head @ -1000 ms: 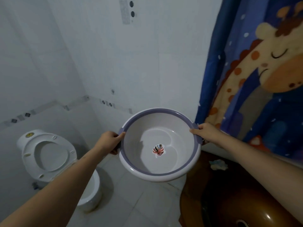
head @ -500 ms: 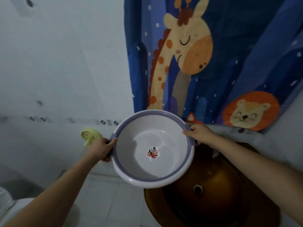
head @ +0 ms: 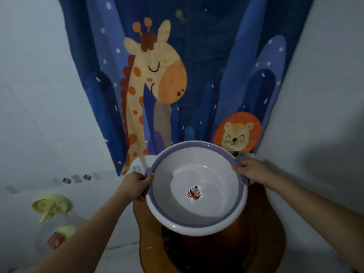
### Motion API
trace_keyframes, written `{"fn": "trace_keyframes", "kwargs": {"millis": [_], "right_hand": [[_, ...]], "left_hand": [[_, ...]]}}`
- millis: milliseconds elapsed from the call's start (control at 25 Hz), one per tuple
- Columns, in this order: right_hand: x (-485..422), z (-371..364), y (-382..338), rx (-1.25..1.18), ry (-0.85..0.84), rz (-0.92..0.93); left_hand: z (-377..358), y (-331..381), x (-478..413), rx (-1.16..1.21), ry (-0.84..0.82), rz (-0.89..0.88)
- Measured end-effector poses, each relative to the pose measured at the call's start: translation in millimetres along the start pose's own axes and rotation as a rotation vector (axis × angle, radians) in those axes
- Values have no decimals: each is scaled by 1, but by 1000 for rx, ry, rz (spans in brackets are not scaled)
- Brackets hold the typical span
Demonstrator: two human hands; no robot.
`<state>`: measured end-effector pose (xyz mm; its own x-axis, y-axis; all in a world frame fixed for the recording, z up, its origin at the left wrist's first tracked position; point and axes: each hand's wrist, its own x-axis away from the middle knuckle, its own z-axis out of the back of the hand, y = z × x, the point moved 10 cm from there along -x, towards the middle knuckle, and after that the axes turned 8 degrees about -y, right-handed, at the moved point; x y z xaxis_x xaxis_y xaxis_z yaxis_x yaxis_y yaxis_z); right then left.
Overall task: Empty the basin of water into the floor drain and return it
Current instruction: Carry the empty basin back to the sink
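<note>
Basin (head: 212,180) held over the brown sink (head: 262,243).
Left grip (head: 136,186) clasps the purple rim at 9 o'clock; right grip (head: 254,171) clasps it at 3 o'clock.

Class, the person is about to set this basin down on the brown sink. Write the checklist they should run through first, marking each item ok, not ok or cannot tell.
1. basin emptied: ok, no pooled water shows inside, only the sticker on its bottom.
2. left hand grips the rim: ok.
3. right hand grips the opposite rim: ok.
4. Basin lined up over the brown sink: ok, it hangs above it.
5. Sink bowl free of objects: cannot tell, the basin hides most of it.
6. Clear of the curtain: cannot tell, depth is unclear.
</note>
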<state>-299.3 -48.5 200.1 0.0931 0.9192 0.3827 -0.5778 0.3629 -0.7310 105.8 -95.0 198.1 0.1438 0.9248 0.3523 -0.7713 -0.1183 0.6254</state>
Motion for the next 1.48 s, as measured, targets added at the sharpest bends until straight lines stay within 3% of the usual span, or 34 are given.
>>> {"fn": "trace_keyframes", "kwargs": {"millis": [520, 800, 1200, 1480], "right_hand": [[11, -28, 72, -37, -83, -70], [21, -83, 130, -43, -226, -143], [29, -138, 199, -6, -418, -362], [-8, -141, 228, 30, -390, -386]], "left_hand": [[-65, -19, -8, -18, -90, -95], [-130, -76, -1, 16, -352, 101], [-188, -127, -2, -110, -468, 238], [-220, -139, -34, -90, -516, 304]]}}
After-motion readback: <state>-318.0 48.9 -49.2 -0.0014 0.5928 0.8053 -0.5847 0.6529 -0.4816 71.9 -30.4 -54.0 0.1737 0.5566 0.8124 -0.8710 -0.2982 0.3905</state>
